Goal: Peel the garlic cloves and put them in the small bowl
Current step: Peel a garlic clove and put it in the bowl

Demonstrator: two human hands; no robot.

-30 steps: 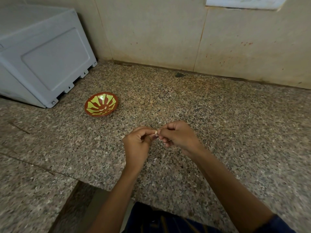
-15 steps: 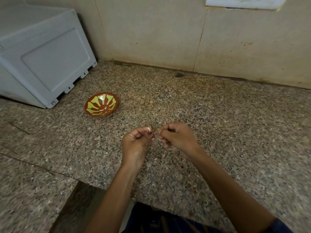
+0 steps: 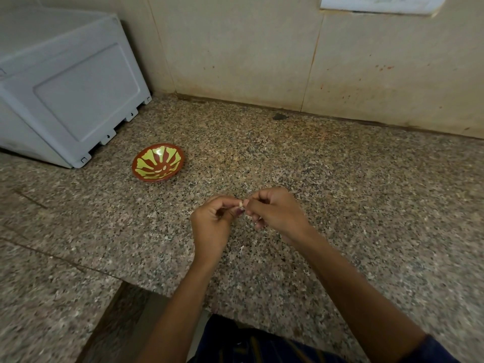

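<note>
A small pale garlic clove [image 3: 240,204] shows between my two hands, a little above the granite counter [image 3: 340,184]. My left hand [image 3: 213,222] pinches it with thumb and forefinger, the other fingers curled. My right hand [image 3: 275,212] meets it from the right, its fingertips pinching at the clove's end. Most of the clove is hidden by my fingers. The small red bowl with a yellow-green pattern [image 3: 158,162] sits on the counter up and to the left of my hands; I see nothing in it.
A grey plastic appliance [image 3: 65,85] stands at the back left, close to the bowl. A tiled wall [image 3: 262,48] runs along the back. A thin scrap of peel [image 3: 241,249] lies on the counter below my hands. The counter edge is near my body.
My hands parted slightly half a second ago and have closed together again on the clove. The bowl has not moved.
</note>
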